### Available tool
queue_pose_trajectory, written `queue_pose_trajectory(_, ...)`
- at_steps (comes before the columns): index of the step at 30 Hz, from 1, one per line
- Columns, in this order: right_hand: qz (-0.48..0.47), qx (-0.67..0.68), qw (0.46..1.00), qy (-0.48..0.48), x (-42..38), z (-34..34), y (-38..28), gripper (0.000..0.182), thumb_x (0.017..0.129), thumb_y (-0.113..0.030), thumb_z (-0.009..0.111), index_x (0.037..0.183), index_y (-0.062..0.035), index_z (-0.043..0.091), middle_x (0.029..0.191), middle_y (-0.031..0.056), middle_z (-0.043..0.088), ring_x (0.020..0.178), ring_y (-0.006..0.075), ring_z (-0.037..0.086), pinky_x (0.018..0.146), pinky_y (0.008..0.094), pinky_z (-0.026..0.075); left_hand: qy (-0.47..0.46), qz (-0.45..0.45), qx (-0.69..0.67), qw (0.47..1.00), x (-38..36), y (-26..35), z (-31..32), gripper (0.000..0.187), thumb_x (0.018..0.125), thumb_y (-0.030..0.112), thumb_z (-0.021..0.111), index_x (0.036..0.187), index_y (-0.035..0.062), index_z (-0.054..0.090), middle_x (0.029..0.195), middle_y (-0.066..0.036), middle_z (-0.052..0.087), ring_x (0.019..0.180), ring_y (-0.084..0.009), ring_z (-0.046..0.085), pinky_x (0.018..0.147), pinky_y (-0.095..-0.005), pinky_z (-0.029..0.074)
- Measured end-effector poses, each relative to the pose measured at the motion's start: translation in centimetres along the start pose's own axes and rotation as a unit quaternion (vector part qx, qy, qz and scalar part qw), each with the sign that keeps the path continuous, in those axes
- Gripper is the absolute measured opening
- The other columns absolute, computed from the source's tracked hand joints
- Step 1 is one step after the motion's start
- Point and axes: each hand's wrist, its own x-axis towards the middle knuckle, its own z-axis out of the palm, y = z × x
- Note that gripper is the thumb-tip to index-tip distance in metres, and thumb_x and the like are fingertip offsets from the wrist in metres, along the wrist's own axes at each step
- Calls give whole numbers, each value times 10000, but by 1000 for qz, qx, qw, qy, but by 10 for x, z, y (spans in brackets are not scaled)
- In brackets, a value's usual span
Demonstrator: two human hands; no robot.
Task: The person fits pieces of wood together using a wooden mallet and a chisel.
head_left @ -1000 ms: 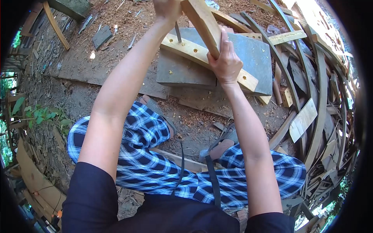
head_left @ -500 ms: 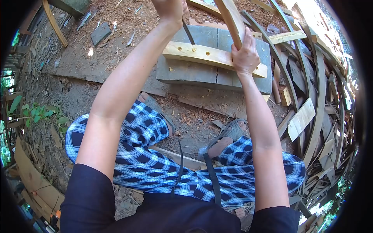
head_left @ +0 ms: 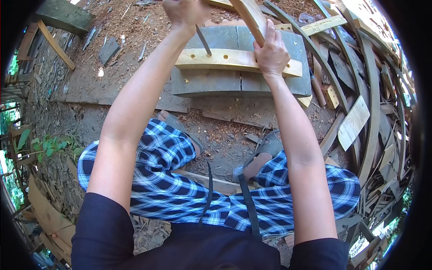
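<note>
My left hand point(head_left: 183, 13), near the top edge, is wrapped round the upper end of a chisel point(head_left: 204, 40); its grip is partly hidden. The dark blade slants down and its tip meets a pale wooden bar point(head_left: 245, 59) at the middle of several holes. The bar lies across a grey block point(head_left: 202, 84). My right hand point(head_left: 273, 53) is closed round the lower end of a thick wooden club point(head_left: 250, 17), which rises out of the top of the view. This hand overlaps the right part of the bar.
A heap of curved wooden strips and offcuts point(head_left: 371, 117) fills the right side. A short drilled wood block point(head_left: 330, 96) lies beside the grey block. Wood chips point(head_left: 130, 27) cover the ground beyond. A concrete block point(head_left: 65, 18) stands at upper left, with a leaning strip point(head_left: 55, 45).
The view has turned slightly, shifting the bar and block left in it. The chisel tip has come down from just above the bar to its middle hole. Both hands keep their grips.
</note>
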Motion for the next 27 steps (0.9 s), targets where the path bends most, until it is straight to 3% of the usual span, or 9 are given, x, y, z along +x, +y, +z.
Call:
queue_pose_trajectory(16,-6,-6,1000,0,0,0,1,780,691,-262,821,1378,-206,456,966,60,633,864,272,698,635,410,587,21,49,45,998,-15,3,11,352,893,205,665,618,130,458,472,43,430,339,-85,406,319,-264,294)
queue_pose_trajectory(19,-5,-7,1000,-2,0,-1,1,778,690,-264,822,1376,-203,458,961,60,631,860,271,697,637,408,586,-10,169,108,980,-14,-10,16,318,887,180,687,643,82,509,533,45,464,458,-59,450,420,-279,344)
queue_pose_trajectory(23,-11,2,1000,-1,1,-1,1,767,693,-261,818,1370,-202,464,960,61,631,857,272,696,642,407,584,-21,199,203,959,-24,-5,26,320,899,202,697,681,17,553,553,21,478,537,-71,462,491,-310,366)
queue_pose_trajectory(27,-9,4,1000,5,0,-1,1,754,695,-252,811,1366,-201,470,961,64,632,857,277,694,651,413,580,-42,211,205,955,-28,-2,30,310,905,206,700,696,22,563,584,20,488,564,-78,467,511,-315,377)
